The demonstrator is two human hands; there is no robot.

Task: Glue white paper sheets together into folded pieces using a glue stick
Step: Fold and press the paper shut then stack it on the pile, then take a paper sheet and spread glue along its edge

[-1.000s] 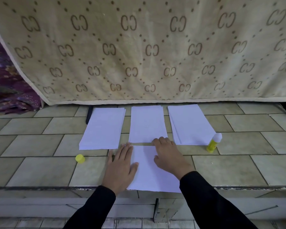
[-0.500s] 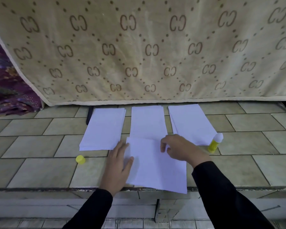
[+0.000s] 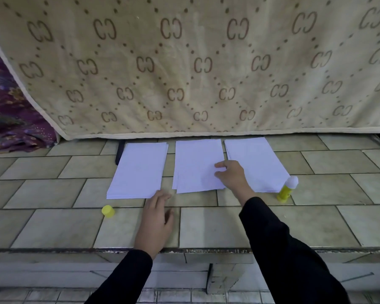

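Sleeves of black cloth reach in over the near edge of the pale green tiled ledge (image 3: pixel 53 227). The left hand (image 3: pixel 156 218) lies flat on the bare tiles with its fingers straight and loosely together, the fingertips at the near right corner of the left pile of white paper sheets (image 3: pixel 138 170). A small yellow plastic cap (image 3: pixel 108 211) sits to its left, well apart from the uncapped yellow glue stick (image 3: pixel 286 189), which stands at the near right corner of the right pile of white paper sheets (image 3: pixel 255 159). The right hand (image 3: pixel 230 176) is farther in, thumb and curled fingers pinching the right edge of the top white paper piece (image 3: pixel 198 181) on the middle pile (image 3: pixel 195 154). That piece sits slightly askew, so the step looks like laying a glued, folded piece on its pile. The next move would call for letting go, drawing fresh sheets to the near edge and fetching the glue stick. Behind, along the far edge, hangs a beige patterned blanket (image 3: pixel 184 62).
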